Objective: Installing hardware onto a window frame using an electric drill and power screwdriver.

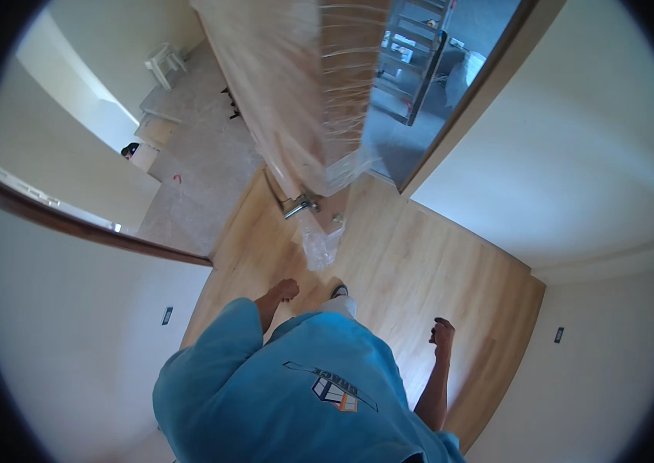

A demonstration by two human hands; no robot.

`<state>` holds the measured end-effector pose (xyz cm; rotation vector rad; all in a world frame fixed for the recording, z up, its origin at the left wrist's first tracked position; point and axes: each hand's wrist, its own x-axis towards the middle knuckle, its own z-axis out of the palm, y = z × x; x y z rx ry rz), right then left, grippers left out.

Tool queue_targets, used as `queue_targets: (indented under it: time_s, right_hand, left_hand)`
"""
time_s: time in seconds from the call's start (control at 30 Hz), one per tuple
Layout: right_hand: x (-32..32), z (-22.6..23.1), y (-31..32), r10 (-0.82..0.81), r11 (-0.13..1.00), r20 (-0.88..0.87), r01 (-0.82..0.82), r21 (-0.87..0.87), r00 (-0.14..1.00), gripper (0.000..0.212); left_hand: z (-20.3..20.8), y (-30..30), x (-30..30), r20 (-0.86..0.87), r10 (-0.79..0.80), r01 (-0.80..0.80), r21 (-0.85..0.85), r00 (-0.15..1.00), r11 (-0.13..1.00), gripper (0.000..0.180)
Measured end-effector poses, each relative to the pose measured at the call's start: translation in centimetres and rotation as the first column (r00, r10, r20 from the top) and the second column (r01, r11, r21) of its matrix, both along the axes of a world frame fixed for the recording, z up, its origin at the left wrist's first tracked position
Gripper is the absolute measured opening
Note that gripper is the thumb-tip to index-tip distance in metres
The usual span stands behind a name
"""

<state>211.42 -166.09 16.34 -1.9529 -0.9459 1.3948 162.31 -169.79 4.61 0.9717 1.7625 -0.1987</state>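
My left hand [288, 291] hangs in front of my body with its fingers curled in, and no object shows in it. Out to my right, my right hand [442, 333] is closed too; a small dark patch shows at its fingers, too small to name. Neither hand touches anything around it. Ahead stands a door [277, 85] wrapped in clear plastic film, nearest to my left hand. Its metal lever handle [296, 207] sticks out of the wrapping, and a loose end of plastic film [321, 243] hangs below it.
Light wood flooring [388, 247] lies underfoot, between white walls. Past the door on the right, a metal ladder [412, 58] leans in a bluish room beyond a wooden door frame [473, 100]. On the left, a white stool [163, 63] stands on a grey floor [203, 154].
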Motion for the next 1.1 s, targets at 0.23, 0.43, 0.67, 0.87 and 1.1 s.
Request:
queue_targets:
  time_s: [0.23, 0.43, 0.67, 0.87, 1.1]
  right_hand:
    - [-4.4, -0.2, 6.0, -0.149, 0.989, -0.161, 0.146, -0.030, 0.976, 0.033]
    - [-4.7, 1.3, 14.0, -0.159, 0.986, -0.188, 0.147, -0.075, 0.969, 0.037]
    - [-3.2, -2.7, 30.9, 0.008, 0.995, -0.210, -0.028, -0.095, 0.978, 0.039]
    - [-8.3, -3.7, 47.5, 0.551, 0.810, -0.163, -0.571, -0.132, 0.819, 0.036]
    - [-21.3, -0.4, 61.6, 0.847, 0.470, -0.236, -0.879, -0.080, 0.475, 0.032]
  left_hand:
    - [4.9, 3.4, 4.6, -0.095, -0.143, 0.156, 0.146, 0.985, 0.977, 0.017]
    - [7.8, 14.1, 3.8, -0.132, -0.059, 0.083, 0.188, 0.989, 0.979, 0.016]
    - [8.4, 22.1, 6.8, -0.112, 0.128, -0.111, 0.152, 0.985, 0.982, 0.016]
    - [8.8, 28.6, 10.9, -0.044, 0.385, -0.376, 0.137, 0.922, 0.916, 0.017]
    - [8.0, 37.4, 8.4, 0.004, 0.547, -0.545, 0.100, 0.837, 0.833, 0.018]
